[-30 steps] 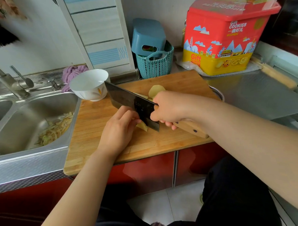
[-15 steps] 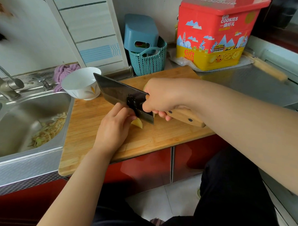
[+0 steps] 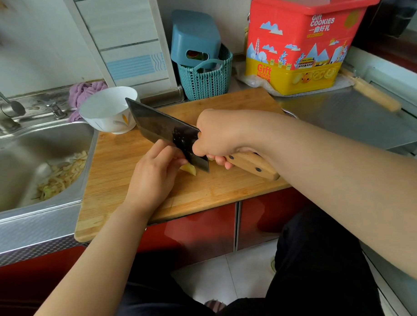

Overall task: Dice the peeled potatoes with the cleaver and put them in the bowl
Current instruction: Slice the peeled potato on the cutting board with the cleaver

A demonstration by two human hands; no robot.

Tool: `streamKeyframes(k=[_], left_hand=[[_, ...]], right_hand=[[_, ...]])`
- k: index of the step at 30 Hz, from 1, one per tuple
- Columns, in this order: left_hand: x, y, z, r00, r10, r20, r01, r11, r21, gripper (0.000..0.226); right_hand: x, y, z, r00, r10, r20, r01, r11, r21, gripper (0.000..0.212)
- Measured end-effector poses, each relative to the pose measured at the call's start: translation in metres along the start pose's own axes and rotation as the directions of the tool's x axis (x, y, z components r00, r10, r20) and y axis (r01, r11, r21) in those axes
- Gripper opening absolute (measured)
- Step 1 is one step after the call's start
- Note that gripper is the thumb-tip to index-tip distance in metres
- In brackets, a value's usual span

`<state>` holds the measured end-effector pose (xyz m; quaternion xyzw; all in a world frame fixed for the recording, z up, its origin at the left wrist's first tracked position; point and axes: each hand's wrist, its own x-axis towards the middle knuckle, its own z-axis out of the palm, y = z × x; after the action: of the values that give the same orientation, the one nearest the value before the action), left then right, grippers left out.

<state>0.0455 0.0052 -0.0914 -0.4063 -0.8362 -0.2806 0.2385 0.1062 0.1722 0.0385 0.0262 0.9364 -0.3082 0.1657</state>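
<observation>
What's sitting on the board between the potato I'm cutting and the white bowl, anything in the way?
Only the cleaver itself. Its blade slants across the cutting board between the potato piece under the left hand and the bowl. Otherwise that stretch of board looks bare.

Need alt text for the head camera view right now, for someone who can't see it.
The right hand grips a cleaver over a potato piece that the left hand holds on a wooden cutting board. A white bowl sits at the board's far left corner, beside a sink holding peelings.
</observation>
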Motion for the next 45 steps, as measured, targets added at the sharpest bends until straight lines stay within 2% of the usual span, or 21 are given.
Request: streamKeyframes(k=[6,12,16,19,20,21,23,27,29,31,33,36,38,42,45], left_hand=[[0.000,0.001,0.000,1.000,-0.015,-0.006,0.015,1.000,-0.003,0.007],[-0.002,0.002,0.000,0.999,-0.047,-0.008,0.047,0.999,0.004,0.005],[0.000,0.001,0.001,1.000,-0.025,-0.001,0.025,1.000,-0.013,0.004],[-0.002,0.000,0.001,1.000,-0.020,0.017,0.021,0.999,-0.028,0.012],[-0.003,0.000,0.001,1.000,-0.023,0.020,0.024,0.999,-0.031,0.013],[-0.003,0.001,0.000,1.000,-0.026,0.015,0.026,0.999,-0.030,0.013],[-0.003,0.004,-0.001,0.998,-0.032,-0.052,0.032,0.999,-0.009,0.020],[0.010,0.018,-0.015,0.932,0.012,-0.362,0.038,0.991,0.131,0.032],[0.024,0.027,-0.027,0.919,0.001,-0.395,0.072,0.983,0.170,0.030],[0.038,0.032,-0.036,0.961,0.008,-0.277,0.052,0.976,0.210,0.032],[0.049,0.033,-0.038,0.999,0.027,-0.042,-0.015,0.967,0.253,0.044],[0.054,0.031,-0.029,0.972,-0.018,0.234,-0.044,0.966,0.255,0.052],[0.056,0.029,-0.022,0.944,-0.064,0.323,-0.020,0.968,0.250,0.056],[0.067,0.030,-0.016,0.904,-0.114,0.412,-0.011,0.957,0.290,0.063],[0.080,0.035,-0.011,0.824,-0.208,0.527,0.051,0.953,0.297,0.065]], right_hand=[[0.006,0.000,0.009,1.000,0.016,-0.004,-0.016,0.999,-0.036,0.020],[0.010,0.004,0.021,0.999,0.033,0.027,-0.027,0.979,-0.201,0.032],[0.015,0.013,0.016,0.998,0.055,0.008,-0.054,0.995,-0.081,0.024],[0.015,0.021,0.011,0.998,0.055,-0.021,-0.056,0.998,-0.003,0.014],[0.014,0.023,0.010,0.998,0.046,-0.045,-0.045,0.999,0.003,0.015],[0.014,0.026,0.009,0.997,0.038,-0.070,-0.038,0.999,0.002,0.026],[0.010,0.032,0.007,0.992,0.011,-0.129,-0.013,1.000,-0.016,0.039],[-0.003,0.040,0.005,0.952,-0.090,-0.292,0.045,0.987,-0.157,0.032],[-0.008,0.043,0.008,0.929,-0.123,-0.350,0.046,0.975,-0.219,0.036],[-0.011,0.047,0.012,0.920,-0.130,-0.369,0.045,0.972,-0.231,0.042],[-0.011,0.050,0.017,0.921,-0.135,-0.366,0.031,0.961,-0.275,0.047],[-0.011,0.054,0.027,0.919,-0.149,-0.365,0.024,0.945,-0.327,0.045],[-0.012,0.056,0.032,0.911,-0.168,-0.376,0.032,0.939,-0.343,0.043],[-0.017,0.055,0.036,0.883,-0.247,-0.399,0.068,0.909,-0.411,0.041],[-0.020,0.052,0.037,0.864,-0.306,-0.400,0.101,0.883,-0.458,0.043]])
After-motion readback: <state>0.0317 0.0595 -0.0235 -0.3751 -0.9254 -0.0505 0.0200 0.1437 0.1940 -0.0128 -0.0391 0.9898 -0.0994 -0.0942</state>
